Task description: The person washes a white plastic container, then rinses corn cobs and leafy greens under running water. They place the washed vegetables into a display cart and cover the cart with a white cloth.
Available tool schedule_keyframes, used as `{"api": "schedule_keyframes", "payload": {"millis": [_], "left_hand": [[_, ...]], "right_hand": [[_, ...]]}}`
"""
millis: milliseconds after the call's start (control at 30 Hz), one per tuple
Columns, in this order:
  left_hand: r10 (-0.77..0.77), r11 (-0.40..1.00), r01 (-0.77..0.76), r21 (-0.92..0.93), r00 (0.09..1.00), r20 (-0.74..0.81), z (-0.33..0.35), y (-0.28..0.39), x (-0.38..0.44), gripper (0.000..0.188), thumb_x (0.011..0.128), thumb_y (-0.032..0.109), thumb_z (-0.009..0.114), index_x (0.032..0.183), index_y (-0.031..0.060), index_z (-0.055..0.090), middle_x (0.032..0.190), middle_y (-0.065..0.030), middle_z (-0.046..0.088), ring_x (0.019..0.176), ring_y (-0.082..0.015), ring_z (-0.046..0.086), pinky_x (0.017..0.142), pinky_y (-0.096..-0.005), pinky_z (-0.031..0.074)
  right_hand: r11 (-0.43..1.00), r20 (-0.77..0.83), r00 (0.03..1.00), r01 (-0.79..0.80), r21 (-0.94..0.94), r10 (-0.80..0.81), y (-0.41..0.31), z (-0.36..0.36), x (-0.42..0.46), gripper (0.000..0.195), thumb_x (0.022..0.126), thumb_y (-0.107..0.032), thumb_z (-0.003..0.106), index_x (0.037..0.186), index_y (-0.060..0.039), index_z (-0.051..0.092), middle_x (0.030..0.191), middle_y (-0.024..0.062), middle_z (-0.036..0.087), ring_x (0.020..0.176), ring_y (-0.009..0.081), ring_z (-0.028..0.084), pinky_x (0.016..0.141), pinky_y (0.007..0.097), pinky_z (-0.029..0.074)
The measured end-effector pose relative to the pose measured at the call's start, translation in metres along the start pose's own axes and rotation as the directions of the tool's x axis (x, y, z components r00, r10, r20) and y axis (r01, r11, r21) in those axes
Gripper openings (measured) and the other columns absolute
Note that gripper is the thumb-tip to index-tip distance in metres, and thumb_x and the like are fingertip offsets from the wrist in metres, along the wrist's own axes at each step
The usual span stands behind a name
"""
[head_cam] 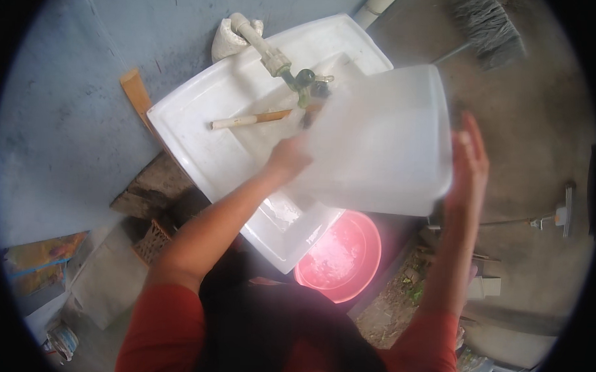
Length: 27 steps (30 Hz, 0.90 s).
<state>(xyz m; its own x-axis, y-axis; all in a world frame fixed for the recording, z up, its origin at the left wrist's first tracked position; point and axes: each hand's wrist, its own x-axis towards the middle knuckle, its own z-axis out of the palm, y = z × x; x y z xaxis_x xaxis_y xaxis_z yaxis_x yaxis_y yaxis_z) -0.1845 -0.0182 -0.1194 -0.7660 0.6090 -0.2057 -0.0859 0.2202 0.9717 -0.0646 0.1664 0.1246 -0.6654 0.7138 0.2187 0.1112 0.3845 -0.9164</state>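
A translucent white plastic container (383, 144) is tilted on its side above a white ceramic sink (181, 133), its mouth turned towards the tap. My left hand (290, 158) is closed at its rim, blurred by motion. Against its base, at the right, my right hand (468, 167) bears with fingers extended. A green-handled tap (301, 83) on a plastic pipe reaches over the sink bowl. Under the tap lies a stick-like handle (256, 119), brown and off-white; its far end is hidden by the container. Dark objects near the tap are too blurred to name.
Below the sink's near corner stands a pink plastic basin (369, 257) with sudsy-looking liquid. A grey-bristled broom (490, 33) and a long-handled squeegee-like tool (565, 212) lie to the right. A wooden board (136, 92) leans between the sink and the blue wall (59, 128).
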Motion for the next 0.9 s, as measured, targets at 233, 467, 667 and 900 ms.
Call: {"api": "schedule_keyframes", "payload": {"millis": [233, 467, 667, 900], "left_hand": [[0.119, 0.977, -0.088, 0.194, 0.98, -0.156, -0.078, 0.004, 0.016, 0.051, 0.073, 0.008, 0.061, 0.122, -0.0018, 0.053, 0.103, -0.0193, 0.063, 0.097, -0.0245, 0.061, 0.083, -0.0331, 0.048], [-0.139, 0.83, 0.155, -0.536, 0.988, 0.071, -0.12, 0.047, -0.043, 0.054, 0.075, 0.009, 0.058, 0.128, 0.0028, 0.049, 0.107, -0.0065, 0.061, 0.093, -0.0164, 0.056, 0.078, -0.0307, 0.045], [-0.164, 0.892, 0.082, -0.444, 0.975, -0.151, -0.108, 0.045, -0.03, 0.055, 0.075, 0.01, 0.057, 0.127, -0.0034, 0.045, 0.116, -0.0114, 0.057, 0.11, -0.0189, 0.049, 0.095, -0.0312, 0.035], [-0.058, 0.749, -0.101, -0.654, 0.975, -0.216, -0.122, 0.024, -0.06, 0.05, 0.074, 0.009, 0.056, 0.121, -0.0074, 0.048, 0.118, -0.015, 0.056, 0.117, -0.021, 0.048, 0.104, -0.036, 0.034]], "right_hand": [[0.894, 0.189, 0.893, -0.433, 0.11, 0.409, 0.095, 0.029, -0.035, 0.04, 0.077, -0.005, 0.06, 0.116, 0.0039, 0.055, 0.098, 0.0123, 0.062, 0.089, 0.0211, 0.059, 0.079, 0.0324, 0.048], [0.736, 0.234, 0.771, -0.636, 0.23, 0.593, 0.166, 0.053, -0.059, 0.042, 0.076, -0.001, 0.051, 0.118, 0.005, 0.054, 0.092, 0.0131, 0.061, 0.082, 0.0239, 0.06, 0.072, 0.0339, 0.051], [0.946, 0.339, 0.904, -0.309, 0.101, 0.26, 0.242, 0.066, -0.062, 0.031, 0.08, -0.004, 0.052, 0.11, 0.0033, 0.057, 0.092, 0.01, 0.06, 0.082, 0.0205, 0.059, 0.072, 0.0318, 0.049], [0.878, 0.19, 0.864, -0.479, 0.025, 0.466, 0.237, 0.082, -0.096, 0.038, 0.08, -0.019, 0.062, 0.109, 0.0046, 0.058, 0.108, 0.023, 0.058, 0.104, 0.0286, 0.055, 0.089, 0.0401, 0.043]]}}
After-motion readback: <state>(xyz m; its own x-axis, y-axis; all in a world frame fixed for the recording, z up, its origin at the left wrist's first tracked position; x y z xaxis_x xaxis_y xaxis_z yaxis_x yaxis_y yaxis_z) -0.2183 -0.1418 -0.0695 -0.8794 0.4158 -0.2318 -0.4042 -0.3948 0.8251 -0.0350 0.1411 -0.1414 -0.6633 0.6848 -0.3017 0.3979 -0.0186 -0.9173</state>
